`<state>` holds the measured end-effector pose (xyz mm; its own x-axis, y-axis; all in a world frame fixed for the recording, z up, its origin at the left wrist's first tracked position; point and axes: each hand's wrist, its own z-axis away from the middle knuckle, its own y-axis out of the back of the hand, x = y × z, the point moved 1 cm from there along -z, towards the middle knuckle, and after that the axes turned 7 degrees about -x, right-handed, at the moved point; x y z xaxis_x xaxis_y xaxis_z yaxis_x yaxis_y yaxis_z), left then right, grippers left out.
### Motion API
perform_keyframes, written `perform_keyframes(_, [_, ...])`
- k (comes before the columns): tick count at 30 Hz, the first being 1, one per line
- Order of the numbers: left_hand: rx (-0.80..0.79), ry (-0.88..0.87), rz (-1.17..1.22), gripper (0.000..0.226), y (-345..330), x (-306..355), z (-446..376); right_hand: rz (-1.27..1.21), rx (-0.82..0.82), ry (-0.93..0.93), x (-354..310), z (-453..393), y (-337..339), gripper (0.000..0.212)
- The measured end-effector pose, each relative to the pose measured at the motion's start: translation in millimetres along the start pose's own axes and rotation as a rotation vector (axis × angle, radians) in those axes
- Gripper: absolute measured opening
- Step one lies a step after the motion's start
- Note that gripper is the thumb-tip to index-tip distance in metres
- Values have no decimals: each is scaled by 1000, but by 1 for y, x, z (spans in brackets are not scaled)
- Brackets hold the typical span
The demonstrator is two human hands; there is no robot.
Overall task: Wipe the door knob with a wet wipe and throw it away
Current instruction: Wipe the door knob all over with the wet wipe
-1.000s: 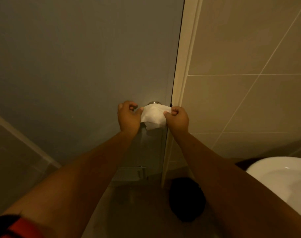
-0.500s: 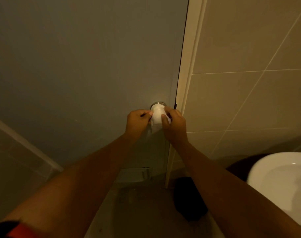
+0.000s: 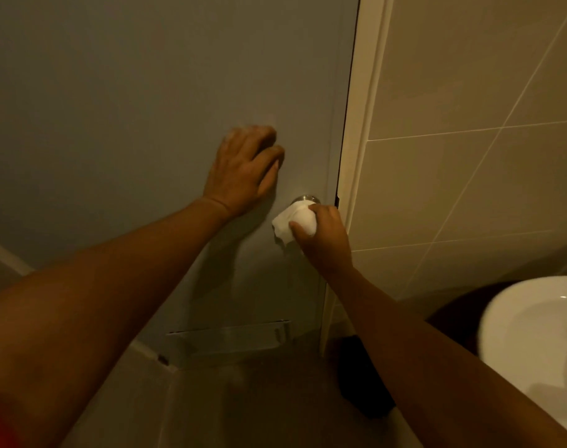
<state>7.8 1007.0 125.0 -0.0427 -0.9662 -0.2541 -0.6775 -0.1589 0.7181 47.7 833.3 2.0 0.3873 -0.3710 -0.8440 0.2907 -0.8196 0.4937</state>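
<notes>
A white wet wipe (image 3: 293, 221) is wrapped over the metal door knob (image 3: 305, 198), whose top rim alone shows above the wipe. My right hand (image 3: 324, 240) grips the wipe around the knob from below and to the right. My left hand (image 3: 243, 169) rests flat against the grey door (image 3: 146, 108), up and to the left of the knob, fingers together and holding nothing.
The pale door frame (image 3: 359, 124) and a beige tiled wall (image 3: 469, 156) lie to the right. A white basin (image 3: 534, 334) juts in at the lower right. A dark object (image 3: 356, 376) sits on the floor by the frame.
My left hand let go of the wipe and moved up onto the door. My right hand now holds the wipe around the knob alone. The view has moved closer.
</notes>
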Motion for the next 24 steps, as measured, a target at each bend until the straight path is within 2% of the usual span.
perform_keyframes(3, [-55, -138, -204, 50, -1, -10, -14, -41, 113, -1, -4, 2, -11, 54])
perform_keyframes(7, [-136, -192, -312, 61, -5, -20, -12, 102, 225, 70, -3, 3, -27, 53])
perform_keyframes(11, [-120, -216, -332, 66, -9, -25, -13, 260, 108, 120, -3, -2, -22, 49])
perform_keyframes(13, [-110, -224, -339, 67, -11, -27, -14, 315, 36, 59, -3, -6, -19, 45])
perform_keyframes(15, [-111, -237, -348, 67, -13, -27, -13, 287, 51, 0, -1, -9, -24, 45])
perform_keyframes(17, [-108, -250, -348, 68, -15, -27, -14, 101, 184, -51, -2, -7, -37, 47])
perform_keyframes(20, [-76, -271, -362, 68, -18, -28, -15, -371, 418, -144, -9, -6, -58, 40])
perform_keyframes(24, [-96, -270, -347, 71, -20, -28, -17, -793, 504, -391, -22, -14, -64, 35])
